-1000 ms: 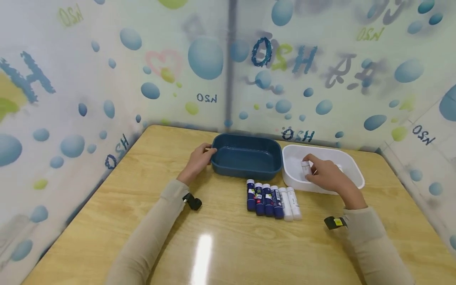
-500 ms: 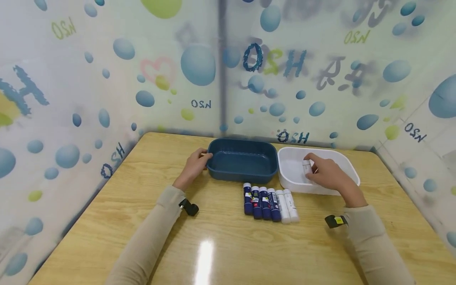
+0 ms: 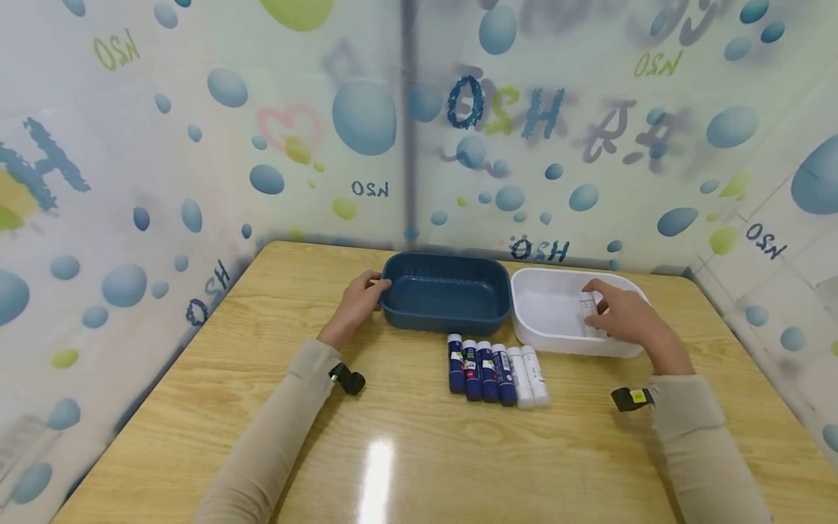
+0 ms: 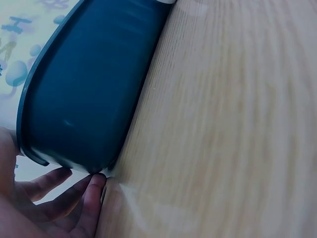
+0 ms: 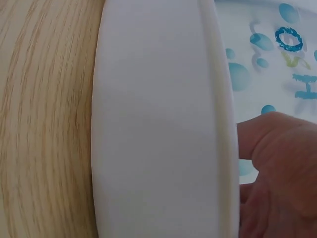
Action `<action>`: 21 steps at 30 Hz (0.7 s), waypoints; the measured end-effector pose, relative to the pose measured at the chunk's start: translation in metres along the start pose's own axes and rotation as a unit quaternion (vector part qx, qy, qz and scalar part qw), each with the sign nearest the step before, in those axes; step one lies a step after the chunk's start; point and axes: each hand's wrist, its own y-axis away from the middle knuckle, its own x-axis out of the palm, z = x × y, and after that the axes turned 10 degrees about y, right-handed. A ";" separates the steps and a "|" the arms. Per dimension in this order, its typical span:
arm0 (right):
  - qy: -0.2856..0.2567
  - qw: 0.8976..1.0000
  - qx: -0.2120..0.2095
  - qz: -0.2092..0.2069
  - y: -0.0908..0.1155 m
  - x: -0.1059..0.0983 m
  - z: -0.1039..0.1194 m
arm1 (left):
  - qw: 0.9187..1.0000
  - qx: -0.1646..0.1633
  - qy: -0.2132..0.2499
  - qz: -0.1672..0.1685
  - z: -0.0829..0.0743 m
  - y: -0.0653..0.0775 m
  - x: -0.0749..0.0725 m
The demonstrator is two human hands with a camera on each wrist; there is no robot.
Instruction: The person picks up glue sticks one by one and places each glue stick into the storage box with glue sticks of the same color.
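Observation:
My left hand [image 3: 360, 298] holds the left end of a dark blue oblong bin [image 3: 445, 320], its thumb at the rim. In the left wrist view, the fingers [image 4: 91, 198] touch the outside of that end. Over at the right, my right hand [image 3: 625, 313] reaches into a white bin [image 3: 550, 302]. Between its thumb and fingers is a white glue stick [image 3: 587, 313], held roughly upright inside. The right wrist view shows the white bin's outer wall [image 5: 158, 119], which hides the fingertips and the stick.
In front of the bins lies a row of glue sticks: several dark blue ones [image 3: 487, 371] on the left, two white ones [image 3: 527, 377] on the right. The wooden table [image 3: 432, 458] backs onto a wall [image 3: 294, 211] printed with bubbles. Both bins stand side by side.
My right hand has shifted right inside the white bin, with the white glue stick in its grip. The left hand stays at the blue bin; the head view swung slightly early on.

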 end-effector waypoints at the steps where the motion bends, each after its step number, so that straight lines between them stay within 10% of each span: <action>1: -0.001 1.000 0.002 0.001 0.000 0.000 -0.002 | 1.000 -0.001 0.000 0.000 0.000 0.000 0.000; 21: 0.027 0.996 0.080 0.017 0.002 0.002 -0.026 | 1.000 -0.008 -0.002 -0.005 -0.001 -0.002 0.001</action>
